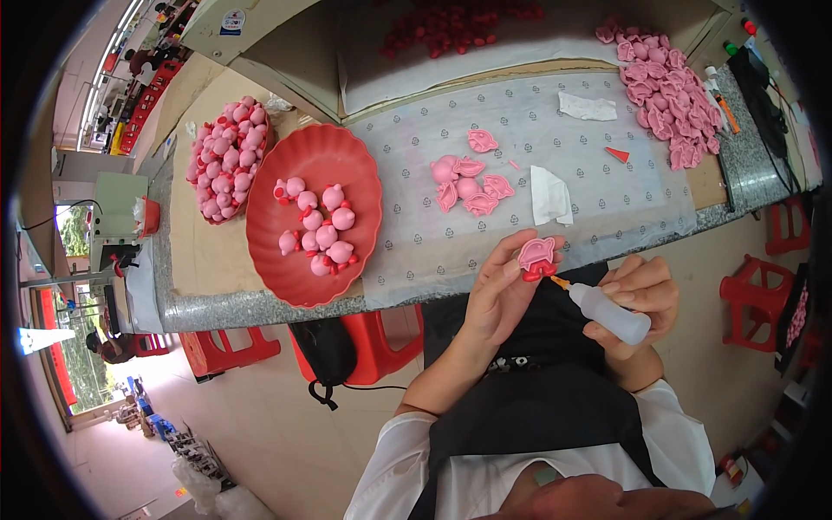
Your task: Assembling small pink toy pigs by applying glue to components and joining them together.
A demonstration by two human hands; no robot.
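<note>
Hands (496,290) (643,299) with bottle (617,317), figures (326,237) in dish (322,156)

Here by bench front, red stool (386,345), black drawstring bag (325,351) right against it, cord trailing loose. Second red stool (230,352) over to left. Across at right, another red stool (756,295), legs splayed on pale floor (260,416). Far left now: pale green machine (119,204), red bucket (150,217) just beside it. Bright window (76,234), greenery showing through. Down low, person (114,348) near window wall; below, white plastic bags (243,503) slumped together, blurry.
</note>
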